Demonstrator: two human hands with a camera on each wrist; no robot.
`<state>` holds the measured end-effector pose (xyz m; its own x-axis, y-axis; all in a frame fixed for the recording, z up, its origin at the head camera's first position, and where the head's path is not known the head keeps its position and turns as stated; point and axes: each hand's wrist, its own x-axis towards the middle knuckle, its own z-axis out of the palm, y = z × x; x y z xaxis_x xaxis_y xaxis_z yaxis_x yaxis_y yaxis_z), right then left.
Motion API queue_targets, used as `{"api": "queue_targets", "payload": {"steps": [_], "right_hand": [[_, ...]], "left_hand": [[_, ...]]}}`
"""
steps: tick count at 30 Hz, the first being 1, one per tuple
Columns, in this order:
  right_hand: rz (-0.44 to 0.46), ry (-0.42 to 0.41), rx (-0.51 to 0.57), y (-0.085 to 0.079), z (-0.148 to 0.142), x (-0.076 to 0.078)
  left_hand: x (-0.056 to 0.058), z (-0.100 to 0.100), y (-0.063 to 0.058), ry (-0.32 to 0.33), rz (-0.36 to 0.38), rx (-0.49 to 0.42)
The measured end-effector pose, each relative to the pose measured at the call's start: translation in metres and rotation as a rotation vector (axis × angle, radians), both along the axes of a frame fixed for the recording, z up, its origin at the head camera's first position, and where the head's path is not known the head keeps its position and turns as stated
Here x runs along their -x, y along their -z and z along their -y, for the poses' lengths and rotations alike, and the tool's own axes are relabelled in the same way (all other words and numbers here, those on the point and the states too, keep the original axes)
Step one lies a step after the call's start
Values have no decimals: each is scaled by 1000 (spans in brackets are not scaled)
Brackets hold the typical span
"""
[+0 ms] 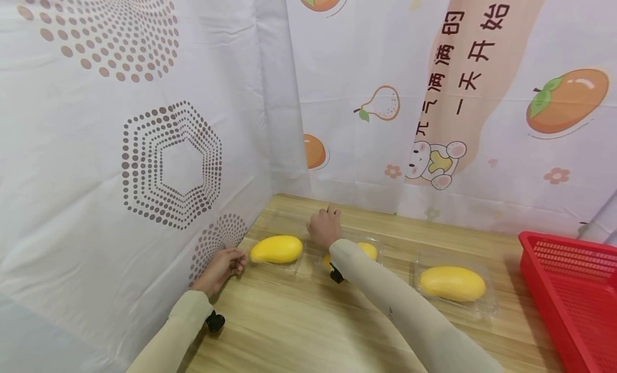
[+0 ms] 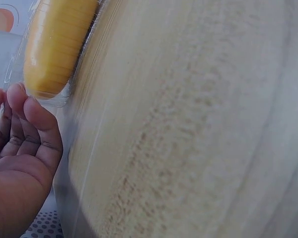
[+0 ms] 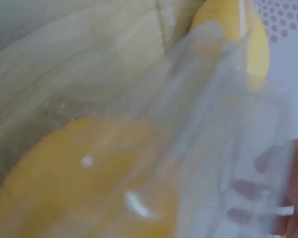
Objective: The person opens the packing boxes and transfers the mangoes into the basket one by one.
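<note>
Three yellow mangoes lie in clear plastic boxes on the wooden table: a left mango (image 1: 277, 249), a middle mango (image 1: 368, 250) partly behind my right forearm, and a right mango (image 1: 453, 283). My right hand (image 1: 325, 226) grips the clear plastic of the middle box at its far left side. In the right wrist view, blurred clear plastic (image 3: 203, 134) rises over the mango, and fingers show through it. Beside the near left end of the left box, my left hand (image 1: 224, 267) has loosely bent fingers. Its fingertips (image 2: 19, 94) come up to that box's end; whether they touch is unclear.
A red plastic basket (image 1: 554, 287) stands at the table's right side. White patterned curtains (image 1: 231, 94) hang along the left and the back. Bare wood (image 1: 279, 330) shows in front of the boxes.
</note>
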<state>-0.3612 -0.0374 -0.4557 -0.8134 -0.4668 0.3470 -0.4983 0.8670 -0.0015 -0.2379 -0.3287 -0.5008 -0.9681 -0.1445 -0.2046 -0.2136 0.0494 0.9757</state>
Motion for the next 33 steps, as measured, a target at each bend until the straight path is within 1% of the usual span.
{"api": "queue_targets", "payload": {"steps": [1,3,5,8,11,14,17,23,26,29,32,33], "right_hand": [[-4,-34,24,-2,1,0],[32,-109,79,-7,2,-2],[107,-183,123,-12,4,-4],[232,-268,141,-17,7,-6],[316,-336,114,-16,9,-7],[356,-394,66,-14,9,-8],[383,-432,21,-13,11,-12],[359,-467,-59,-11,15,-19],[362,-465,-56,-10,17,-21],[369,-459,-48,-8,20,-22],[362,-445,-62,-6,24,-23],[363,-440,-66,-5,25,-23]], "left_hand": [[0,0,0,0,-1,0],[0,1,-1,-4,-1,-2],[1,2,-1,-1,0,-2],[1,2,-1,9,1,2],[1,3,-1,23,0,9],[2,2,-1,30,1,14],[1,2,-1,29,3,14],[0,2,-1,18,5,13],[1,1,0,25,5,13],[1,1,1,19,7,0],[1,2,2,23,4,-3],[1,2,2,13,6,-11]]}}
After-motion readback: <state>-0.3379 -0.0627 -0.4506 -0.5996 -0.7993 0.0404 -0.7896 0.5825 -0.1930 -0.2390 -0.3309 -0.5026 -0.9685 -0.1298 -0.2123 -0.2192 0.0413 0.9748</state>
